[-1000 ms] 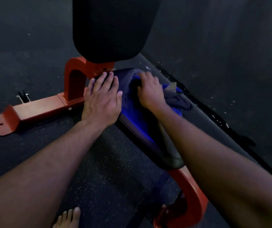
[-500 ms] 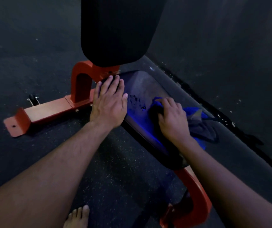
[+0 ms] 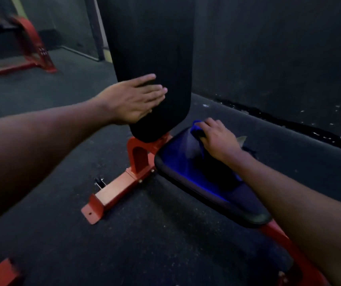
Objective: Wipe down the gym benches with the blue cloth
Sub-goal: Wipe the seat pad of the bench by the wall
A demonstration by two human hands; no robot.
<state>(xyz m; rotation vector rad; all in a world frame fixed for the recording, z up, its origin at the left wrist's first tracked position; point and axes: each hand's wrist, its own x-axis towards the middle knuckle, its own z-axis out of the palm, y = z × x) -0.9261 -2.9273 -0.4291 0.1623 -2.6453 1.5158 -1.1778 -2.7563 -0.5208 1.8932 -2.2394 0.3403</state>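
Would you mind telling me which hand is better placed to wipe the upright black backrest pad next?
Probably the right hand: it grips the blue cloth just below the pad; the left hand lies flat, clothless.

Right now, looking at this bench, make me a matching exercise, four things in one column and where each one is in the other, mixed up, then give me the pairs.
Things:
1. left hand
2. right hand
3. cloth
4. frame

Places:
A. on the floor, under the pads
B. flat against the backrest
C. on the seat, under the right hand
D. on the cloth, at the seat's far end

Pairs: 1-B, 2-D, 3-C, 4-A
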